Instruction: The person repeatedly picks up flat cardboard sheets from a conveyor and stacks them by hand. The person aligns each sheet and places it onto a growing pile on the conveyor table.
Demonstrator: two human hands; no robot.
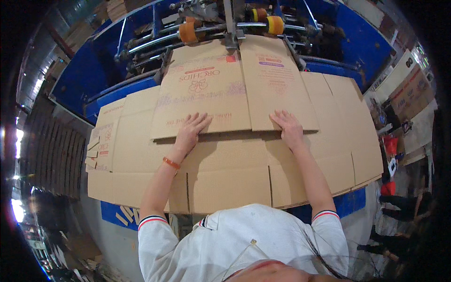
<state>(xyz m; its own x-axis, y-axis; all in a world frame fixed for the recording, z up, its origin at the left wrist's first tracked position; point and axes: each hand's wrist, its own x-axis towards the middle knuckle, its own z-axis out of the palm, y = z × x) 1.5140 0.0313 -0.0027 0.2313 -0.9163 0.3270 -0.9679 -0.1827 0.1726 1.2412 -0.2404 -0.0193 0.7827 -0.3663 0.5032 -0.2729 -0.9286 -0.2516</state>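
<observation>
While both palms lie flat with fingers spread and gripping nothing, the left hand (190, 131) and right hand (289, 128) press on the near edge of one printed sheet (225, 89), a flattened box blank of brown corrugated card with a slot down its middle. The sheet lies on top of a stack (225, 183) of plain blanks, slotted into flaps along the near edge, and its far end reaches under the rollers. One orange band (171, 163) circles the left wrist. Beyond, a blue machine (94, 75) carries shiny metal shafts and two orange wheels (189, 30), round and smooth. A few small card strips (92, 152) lie stacked at the left edge.
</observation>
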